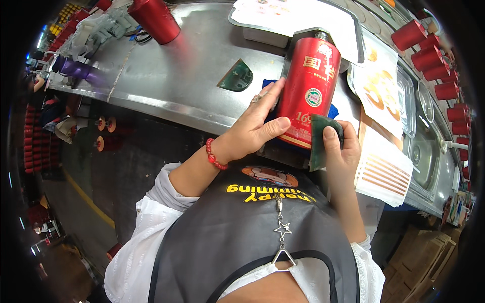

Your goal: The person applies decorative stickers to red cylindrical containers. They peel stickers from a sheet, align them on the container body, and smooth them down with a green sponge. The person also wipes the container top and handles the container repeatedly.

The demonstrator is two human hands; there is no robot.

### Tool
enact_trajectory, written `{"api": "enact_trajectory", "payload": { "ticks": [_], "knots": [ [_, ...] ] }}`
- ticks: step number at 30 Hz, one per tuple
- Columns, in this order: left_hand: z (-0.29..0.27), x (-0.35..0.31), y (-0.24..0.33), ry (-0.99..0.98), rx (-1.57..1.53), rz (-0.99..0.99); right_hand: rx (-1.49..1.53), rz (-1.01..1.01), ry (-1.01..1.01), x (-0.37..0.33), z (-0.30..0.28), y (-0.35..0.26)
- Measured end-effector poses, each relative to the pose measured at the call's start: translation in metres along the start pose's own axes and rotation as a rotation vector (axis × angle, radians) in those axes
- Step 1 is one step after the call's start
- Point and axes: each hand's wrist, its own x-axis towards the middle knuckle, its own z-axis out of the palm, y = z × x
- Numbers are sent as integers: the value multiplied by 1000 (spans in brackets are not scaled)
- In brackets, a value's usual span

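Observation:
In front of me a red bottle [303, 83] with gold and white markings lies at a slant, its neck pointing away. Blue cloth [333, 111] shows under its sides. Along the bottle's left side rests my left hand [260, 117], fingers stretched out flat and thumb pointing across its lower end. My right hand [341, 146] pinches a dark green scraper [318, 141] between thumb and fingers, its flat blade at the bottle's lower right edge. A second green scraper [236, 76] lies on the metal table, left of the bottle.
The metal table [197, 55] carries another red bottle [155, 20] and a purple one [76, 68] at left. A tray with white sheets [298, 15] stands behind. To the right are decal sheets [384, 171], a sink [427, 161] and a row of red bottles [429, 58].

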Motion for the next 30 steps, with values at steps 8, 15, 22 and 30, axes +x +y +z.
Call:
{"api": "enact_trajectory", "payload": {
  "ticks": [8,15,22,30],
  "knots": [
    [17,-27,35,85,1010,518,19,-35,15,0,0,5],
    [-21,-33,13,254,1019,295,-1,36,-33,-1,-7,8],
    [-80,31,-17,110,1419,143,151,28,-12,3,-11,3],
    [-112,74,5,340,-88,-311,249,-31,53,49,-28,-21]
  ]
}}
